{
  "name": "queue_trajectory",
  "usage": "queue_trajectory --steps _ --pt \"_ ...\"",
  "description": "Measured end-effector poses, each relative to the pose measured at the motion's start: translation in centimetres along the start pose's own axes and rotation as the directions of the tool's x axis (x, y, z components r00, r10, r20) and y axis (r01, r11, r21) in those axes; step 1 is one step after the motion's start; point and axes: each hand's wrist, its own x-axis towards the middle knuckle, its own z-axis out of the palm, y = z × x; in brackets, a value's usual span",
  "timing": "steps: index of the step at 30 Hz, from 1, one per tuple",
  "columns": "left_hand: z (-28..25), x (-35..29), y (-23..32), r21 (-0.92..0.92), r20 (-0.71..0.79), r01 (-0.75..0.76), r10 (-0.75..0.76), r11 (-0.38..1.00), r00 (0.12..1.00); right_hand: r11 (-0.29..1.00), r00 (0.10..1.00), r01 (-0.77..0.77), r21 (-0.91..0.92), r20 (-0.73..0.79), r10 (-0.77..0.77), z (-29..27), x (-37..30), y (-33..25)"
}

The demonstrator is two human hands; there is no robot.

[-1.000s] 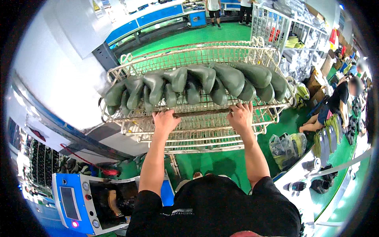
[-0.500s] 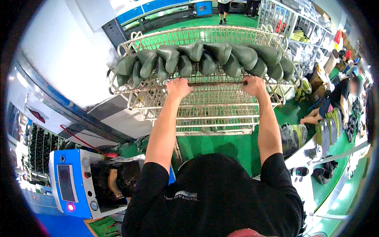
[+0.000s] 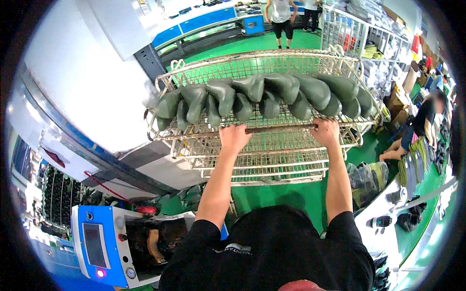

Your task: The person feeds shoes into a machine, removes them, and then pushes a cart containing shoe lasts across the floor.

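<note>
Both of my arms reach forward to a wire rack cart with cream-coloured, worn metal shelves. My left hand is closed around the cart's brownish front bar, left of its middle. Farther right on that bar, my right hand is closed too. Just beyond my hands, several dark green, foot-shaped pieces resembling shoe lasts lie in two overlapping rows across the top shelf. Their rounded ends point toward me. My fingertips are partly hidden behind the bar.
A white wall stands close on the cart's left. Lower left is a blue-and-white machine. A person stands on the green floor beyond the cart. At right are a caged shelf, a seated person and a white table.
The cart, my hands and surroundings sit lower and slightly right in the picture. More of the person beyond the cart shows. Both hands keep their grip on the bar.
</note>
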Motion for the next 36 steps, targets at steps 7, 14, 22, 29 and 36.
queue_trajectory --steps 7,14,22,29,36 --pt "1.1 -0.6 -0.2 -0.056 -0.190 -0.071 0.059 0.996 0.980 0.999 0.995 -0.017 0.048 -0.101 0.022 0.2 -0.1 -0.3" --pt "2.1 -0.8 -0.8 -0.094 -0.270 -0.108 0.079 0.990 0.960 1.000 0.989 -0.014 -0.010 -0.148 0.012 0.9 0.5 -0.6" --pt "3.2 -0.7 -0.8 -0.062 -0.433 -0.128 0.089 0.990 0.897 0.995 0.993 -0.093 -0.034 -0.074 0.090 0.7 0.9 -1.3" --pt "4.8 0.2 -0.5 -0.085 -0.540 -0.147 0.078 0.985 0.838 0.976 0.981 -0.193 -0.102 -0.017 0.192 1.7 0.7 -0.4" --pt "4.0 0.5 -0.8 -0.026 -0.618 -0.142 0.096 0.990 0.780 0.999 0.989 -0.035 0.003 -0.141 0.035 1.0 0.9 -1.2"
